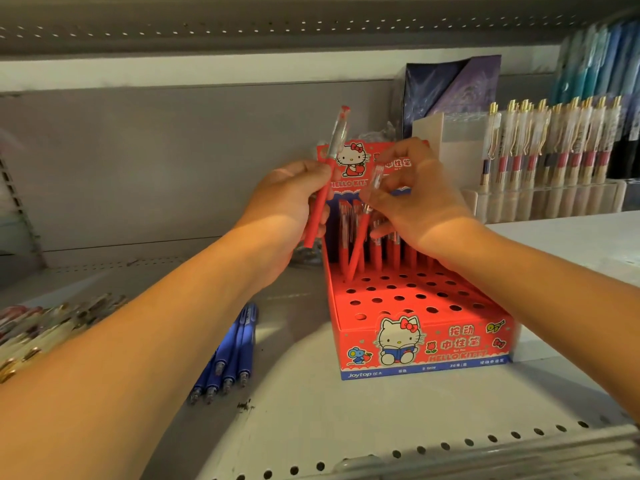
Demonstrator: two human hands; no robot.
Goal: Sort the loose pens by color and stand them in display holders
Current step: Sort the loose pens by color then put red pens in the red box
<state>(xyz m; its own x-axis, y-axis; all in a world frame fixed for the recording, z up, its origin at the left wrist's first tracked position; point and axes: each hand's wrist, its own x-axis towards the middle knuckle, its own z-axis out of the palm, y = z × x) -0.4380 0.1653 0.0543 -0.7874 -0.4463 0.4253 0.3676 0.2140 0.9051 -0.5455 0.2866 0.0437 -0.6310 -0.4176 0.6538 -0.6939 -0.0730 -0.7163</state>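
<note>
A red Hello Kitty display holder (408, 296) with rows of round holes stands on the shelf; several red pens (381, 251) stand in its back rows. My left hand (291, 206) grips a red pen (320, 199) with a clear top, held upright to the left of the holder. My right hand (415, 199) pinches a second red pen (362, 237) by its clear upper part, its lower tip at a hole in the holder's back left. Several blue pens (228, 358) lie loose on the shelf to the left of the holder.
A heap of mixed loose pens (45, 323) lies at the far left. Clear holders with gold-tipped pens (547, 157) stand at the back right, beside a white box (450, 147). The perforated shelf edge (450, 445) runs along the front.
</note>
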